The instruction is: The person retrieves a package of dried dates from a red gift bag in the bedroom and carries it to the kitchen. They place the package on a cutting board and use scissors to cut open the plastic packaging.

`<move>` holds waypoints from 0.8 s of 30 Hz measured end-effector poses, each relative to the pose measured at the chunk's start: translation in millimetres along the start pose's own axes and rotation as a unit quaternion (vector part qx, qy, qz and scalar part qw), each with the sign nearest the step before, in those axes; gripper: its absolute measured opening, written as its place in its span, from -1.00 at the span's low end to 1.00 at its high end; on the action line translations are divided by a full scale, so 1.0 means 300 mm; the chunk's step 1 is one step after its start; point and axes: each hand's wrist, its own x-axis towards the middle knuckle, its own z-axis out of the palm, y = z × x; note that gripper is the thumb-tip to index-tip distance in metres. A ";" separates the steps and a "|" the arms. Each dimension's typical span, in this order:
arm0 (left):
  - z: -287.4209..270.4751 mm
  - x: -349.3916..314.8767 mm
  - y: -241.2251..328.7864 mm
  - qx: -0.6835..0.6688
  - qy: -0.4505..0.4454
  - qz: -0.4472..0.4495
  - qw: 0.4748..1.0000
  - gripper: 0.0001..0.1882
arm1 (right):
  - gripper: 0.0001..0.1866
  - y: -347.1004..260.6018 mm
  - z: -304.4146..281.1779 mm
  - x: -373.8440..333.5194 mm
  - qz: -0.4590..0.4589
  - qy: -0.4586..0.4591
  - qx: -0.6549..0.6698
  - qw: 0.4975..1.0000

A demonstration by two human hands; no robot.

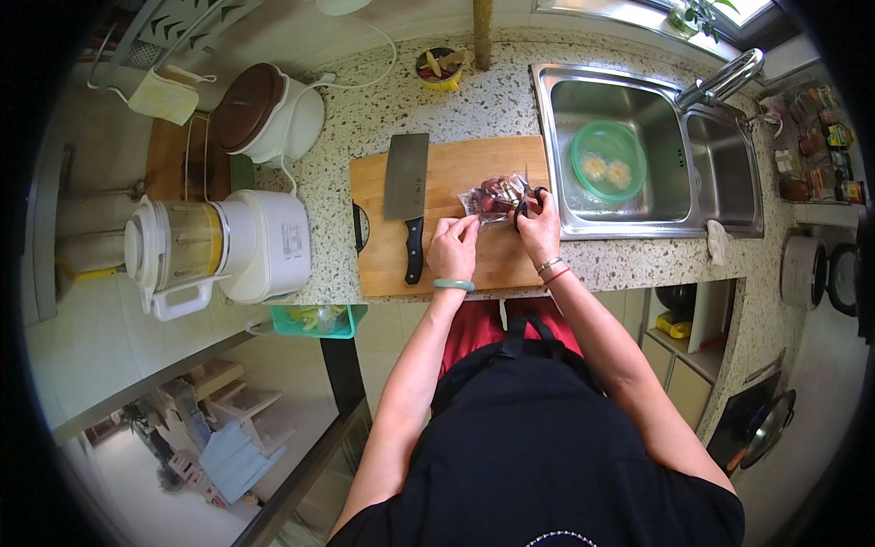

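Observation:
A small clear plastic packet [492, 195] with dark red, dried-looking pieces inside lies over the wooden cutting board [383, 264]. My left hand [453, 246] pinches the packet's near left corner between thumb and fingers. In my right hand [541, 228] is a pair of black-handled scissors [520, 214], its blades pointing away from me beside the packet's right end. Whether the blades touch the plastic I cannot tell. Left of the packet, a cleaver [406, 178] with a broad blade and black handle rests flat on the board, handle toward me.
At right, a steel sink [565, 100] holds a green bowl [583, 137] with two pale round pieces in liquid. A white blender [269, 246] and a white pot with brown lid [251, 105] stand at left. Behind the board sits a yellow cup [442, 82]. A green bin [355, 321] hangs below the counter edge.

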 end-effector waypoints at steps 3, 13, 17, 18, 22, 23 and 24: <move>0.008 0.004 0.007 0.046 -0.002 -0.010 0.999 -0.77 | -0.43 0.011 -0.002 -0.002 -0.027 -0.003 -0.042 0.999; 0.053 0.034 -0.009 0.101 0.026 -0.003 0.995 -0.69 | -0.45 0.045 0.026 -0.003 -0.048 0.004 -0.095 0.994; 0.038 0.041 0.028 0.155 0.023 0.002 0.988 -0.72 | -0.45 0.051 0.030 -0.003 -0.047 0.010 -0.083 0.995; 0.040 0.039 0.027 0.160 0.024 0.004 0.987 -0.72 | -0.45 0.051 0.030 -0.002 -0.046 0.010 -0.082 0.996; 0.044 0.042 0.020 0.185 0.026 0.025 0.982 -0.71 | -0.44 0.041 0.030 0.004 -0.035 0.002 -0.071 0.997; 0.043 0.047 0.023 0.192 0.026 0.034 0.980 -0.70 | -0.44 0.042 0.029 0.006 -0.035 0.003 -0.069 0.997; 0.040 0.050 0.026 0.177 0.017 0.033 0.984 -0.71 | -0.44 0.044 0.027 0.008 -0.034 0.004 -0.067 0.997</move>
